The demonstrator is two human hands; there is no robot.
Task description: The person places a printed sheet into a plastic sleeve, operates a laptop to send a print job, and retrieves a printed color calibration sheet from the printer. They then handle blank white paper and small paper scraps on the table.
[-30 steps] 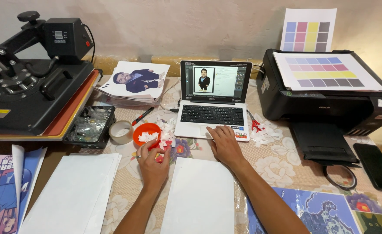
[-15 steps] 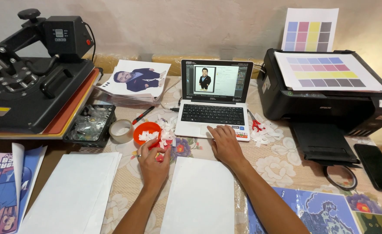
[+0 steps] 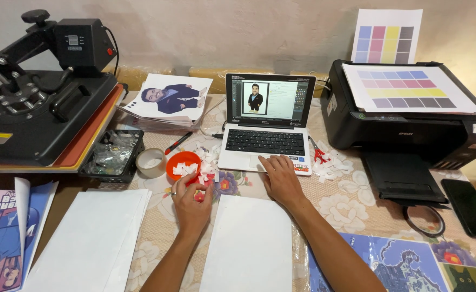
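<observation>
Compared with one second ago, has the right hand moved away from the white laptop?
No. The right hand rests at the same place on the front edge of the white laptop, fingers on its touchpad.

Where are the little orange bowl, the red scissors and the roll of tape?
Small round orange bowl [image 3: 179, 161]: head view, on its orange rim at the left side.
Red-handled scissors [image 3: 319, 157]: head view, on the red handles.
Beige roll of tape [image 3: 143, 167]: head view, on the ring's outer wall.
</observation>
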